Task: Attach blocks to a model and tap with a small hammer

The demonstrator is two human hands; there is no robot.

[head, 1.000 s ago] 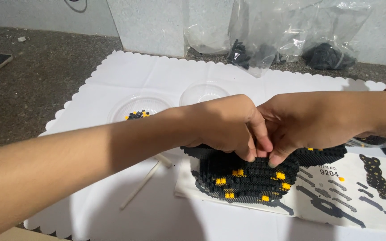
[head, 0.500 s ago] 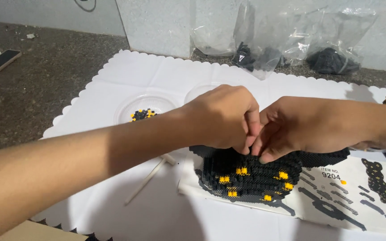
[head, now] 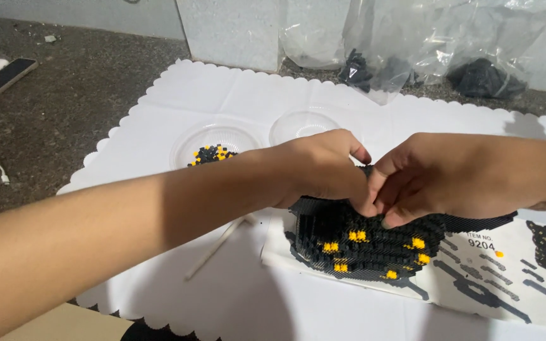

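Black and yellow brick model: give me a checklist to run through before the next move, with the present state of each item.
1. Both hands on the model: ok. The left hand and right hand meet at the top edge of the black and yellow brick model.
2. Model supported: ok. It rests on the instruction sheet.
3. Piece between the fingertips: cannot tell, the fingers hide it.
4. Spare bricks in reach: ok. The clear dish holds black and yellow bricks beside the left forearm.
5. Second clear dish: looks empty.
6. White stick clear of the model: ok, it lies apart on the white mat.
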